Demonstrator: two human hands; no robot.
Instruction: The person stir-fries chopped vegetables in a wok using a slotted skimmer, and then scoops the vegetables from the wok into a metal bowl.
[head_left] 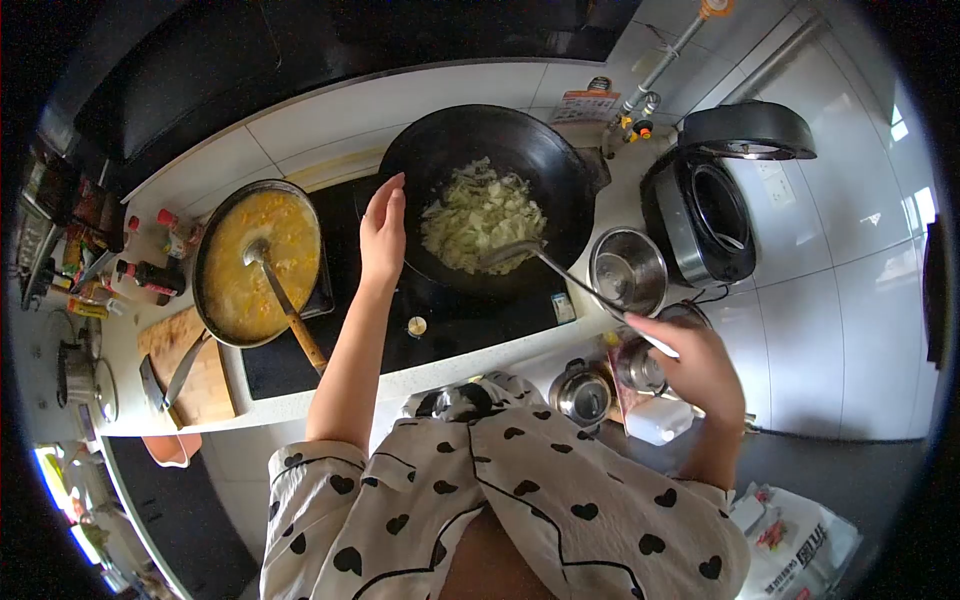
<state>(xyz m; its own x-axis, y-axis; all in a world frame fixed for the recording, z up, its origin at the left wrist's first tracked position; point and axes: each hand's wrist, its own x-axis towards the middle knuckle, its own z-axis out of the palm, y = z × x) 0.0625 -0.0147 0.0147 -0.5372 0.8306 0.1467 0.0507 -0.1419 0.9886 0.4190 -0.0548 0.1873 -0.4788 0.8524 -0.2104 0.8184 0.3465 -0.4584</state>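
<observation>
A large black wok [560, 215] on the cooktop holds chopped pale green cabbage [485, 215]. My right hand [690, 365] grips the handle of a metal spatula [568, 275], its head dipping into the near side of the cabbage. At the wok's left rim is my left hand [382, 235], fingers stretched out and pointing away from me, overlapping the rim in this view. To the left stands a pan [203, 310] of yellowish soup [270, 215], with a wooden-handled ladle [285, 305] resting in it.
A cutting board [210, 385] with a knife [185, 368] lies at the left, near several bottles [150, 275]. Right of the wok are a steel bowl [628, 270] and a rice cooker [700, 210] with its lid up. A lidded pot [582, 393] sits below the counter edge.
</observation>
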